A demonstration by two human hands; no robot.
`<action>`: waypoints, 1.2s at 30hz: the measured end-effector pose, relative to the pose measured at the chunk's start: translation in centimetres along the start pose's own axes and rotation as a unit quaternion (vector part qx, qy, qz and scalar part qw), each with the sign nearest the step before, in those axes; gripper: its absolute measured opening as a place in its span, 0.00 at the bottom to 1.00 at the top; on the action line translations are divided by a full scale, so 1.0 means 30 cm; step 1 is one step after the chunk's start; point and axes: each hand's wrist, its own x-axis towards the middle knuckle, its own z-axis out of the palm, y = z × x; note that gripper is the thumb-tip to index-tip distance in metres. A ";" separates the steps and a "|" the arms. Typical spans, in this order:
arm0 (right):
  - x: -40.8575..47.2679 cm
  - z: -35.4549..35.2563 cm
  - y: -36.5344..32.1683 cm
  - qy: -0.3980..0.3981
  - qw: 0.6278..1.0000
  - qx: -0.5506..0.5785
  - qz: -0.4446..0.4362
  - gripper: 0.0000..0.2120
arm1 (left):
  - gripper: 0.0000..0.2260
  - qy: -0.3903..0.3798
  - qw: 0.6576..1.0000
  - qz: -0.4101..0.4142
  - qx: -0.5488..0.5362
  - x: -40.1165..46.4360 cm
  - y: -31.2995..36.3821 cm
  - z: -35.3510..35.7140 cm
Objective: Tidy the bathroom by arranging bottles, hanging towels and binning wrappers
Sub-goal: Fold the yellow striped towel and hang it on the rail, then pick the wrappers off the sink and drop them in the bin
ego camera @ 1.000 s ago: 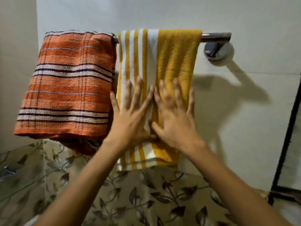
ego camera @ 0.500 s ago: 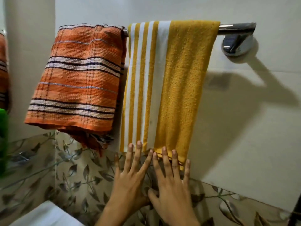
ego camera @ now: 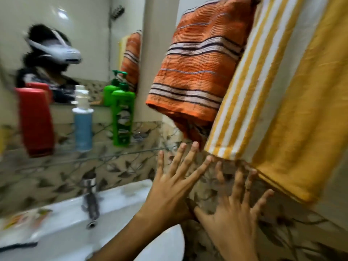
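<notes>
Now | terry yellow towel point(ego camera: 293, 102) | flat left hand point(ego camera: 169, 193) beneath

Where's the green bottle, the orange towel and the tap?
green bottle point(ego camera: 122, 117): head view, on its label.
orange towel point(ego camera: 199, 63): head view, middle of its striped front.
tap point(ego camera: 91, 196): head view, on its metal spout.

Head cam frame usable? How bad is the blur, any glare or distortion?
Head view: motion blur is heaviest at left, smearing the red bottle, tap and the mirror reflection. The orange towel and yellow towel are sharper, weave still readable. The left hand and right hand are slightly soft. Small glare spot on the mirror, top left. Wide-angle tilt skews the whole scene.
</notes>
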 end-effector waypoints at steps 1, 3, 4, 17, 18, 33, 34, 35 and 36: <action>-0.005 0.014 -0.043 -0.008 1.000 0.022 -0.006 0.46 | 0.50 -0.006 1.000 -0.015 0.015 -0.030 -0.032 -0.012; -0.013 0.042 -0.122 -0.036 0.997 0.059 -0.026 0.47 | 0.53 -0.022 0.998 -0.040 0.048 -0.092 -0.088 -0.037; -0.019 0.058 -0.164 -0.049 0.995 0.076 -0.046 0.46 | 0.53 -0.032 0.996 -0.055 0.068 -0.130 -0.115 -0.050; -0.264 0.251 -0.548 -0.192 0.917 0.196 -0.289 0.40 | 0.55 -0.233 0.919 -0.276 0.161 -0.668 -0.290 -0.094; -0.287 0.261 -0.564 -0.209 0.909 0.193 -0.306 0.40 | 0.55 -0.249 0.911 -0.291 0.154 -0.707 -0.293 -0.092; -0.430 0.420 -0.820 -0.437 0.783 0.244 -0.368 0.39 | 0.38 -0.347 0.817 -0.450 0.095 -0.990 -0.431 -0.033; -0.423 0.432 -0.846 -0.514 0.746 0.247 -0.343 0.39 | 0.33 -0.340 0.813 -0.464 0.087 -1.005 -0.450 -0.027; -0.419 0.454 -0.867 -0.593 0.707 0.258 -0.288 0.39 | 0.29 -0.338 0.800 -0.491 0.067 -1.017 -0.472 -0.016; -0.422 0.487 -0.891 -0.635 0.682 0.285 -0.223 0.38 | 0.27 -0.326 0.791 -0.516 0.051 -1.048 -0.501 0.009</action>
